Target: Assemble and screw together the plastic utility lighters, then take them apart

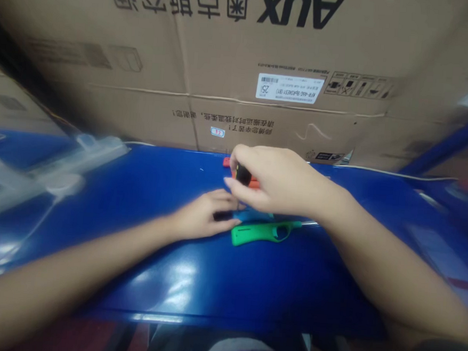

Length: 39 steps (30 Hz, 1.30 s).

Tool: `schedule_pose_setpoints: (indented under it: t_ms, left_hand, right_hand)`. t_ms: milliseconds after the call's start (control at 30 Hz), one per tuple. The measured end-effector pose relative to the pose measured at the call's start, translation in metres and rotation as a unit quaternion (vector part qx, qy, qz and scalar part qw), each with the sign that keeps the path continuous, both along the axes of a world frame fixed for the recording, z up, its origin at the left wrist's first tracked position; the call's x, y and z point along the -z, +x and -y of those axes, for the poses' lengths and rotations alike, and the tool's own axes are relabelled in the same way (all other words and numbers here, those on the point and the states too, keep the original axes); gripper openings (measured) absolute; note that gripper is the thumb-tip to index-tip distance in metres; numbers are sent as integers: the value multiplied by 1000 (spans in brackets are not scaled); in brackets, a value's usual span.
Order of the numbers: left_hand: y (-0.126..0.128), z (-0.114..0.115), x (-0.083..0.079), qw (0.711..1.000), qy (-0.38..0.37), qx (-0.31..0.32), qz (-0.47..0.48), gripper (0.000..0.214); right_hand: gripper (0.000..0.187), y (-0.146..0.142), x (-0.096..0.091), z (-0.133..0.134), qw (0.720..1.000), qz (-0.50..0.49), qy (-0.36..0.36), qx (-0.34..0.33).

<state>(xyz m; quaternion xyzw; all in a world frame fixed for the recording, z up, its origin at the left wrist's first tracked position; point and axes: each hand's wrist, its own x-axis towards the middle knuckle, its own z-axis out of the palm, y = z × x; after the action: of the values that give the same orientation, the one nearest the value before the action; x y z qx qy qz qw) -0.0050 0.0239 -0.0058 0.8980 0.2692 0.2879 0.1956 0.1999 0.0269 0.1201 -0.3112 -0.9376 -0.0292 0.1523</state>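
A green long-nosed lighter [256, 232] lies on the blue table, its metal nozzle to the right. Just behind it is a light blue lighter [251, 215], mostly covered by my hands. My left hand [211, 215] rests on the table with thumb and curled fingers around the blue lighter's left end. Above it, my right hand [269, 178] is closed on a black handle-like piece [242, 174] with a yellow mark; its far end is hidden. Orange-red [254, 184] and red [226, 162] pieces show behind the right hand, mostly covered.
A large cardboard box [145, 67] stands like a wall along the back of the blue table [139, 276]. At left are a blurred clear plastic rack [58, 174] and a white round plug-like piece [65, 184] with a cable. A blue post [448, 140] slants at right.
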Motion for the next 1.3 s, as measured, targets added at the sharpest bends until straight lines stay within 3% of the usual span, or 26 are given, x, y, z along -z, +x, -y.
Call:
schedule_pose_setpoints:
  t_ms: [133, 333, 400, 900, 1100, 1300]
  left_hand:
    - [0, 0, 0, 1000, 0, 1, 0, 29]
    - [-1, -1, 1, 1000, -8, 0, 3, 31]
    - [-1, -1, 1, 1000, -1, -5, -1, 32]
    - [0, 0, 0, 1000, -3, -6, -9, 31]
    - [-1, 1, -2, 1000, -18, -7, -8, 25]
    - [-1, 0, 1, 1000, -10, -15, -7, 25]
  right_hand:
    - [21, -3, 1, 1, 1000, -9, 2, -22]
    - [26, -1, -3, 4, 999, 18, -19, 27]
    - [19, 0, -4, 4, 999, 8, -27, 20]
    - [20, 3, -8, 4, 997, 2, -75, 22]
    - [22, 5, -7, 2, 998, 10, -58, 34]
    - [24, 2, -4, 2, 1000, 3, -17, 4]
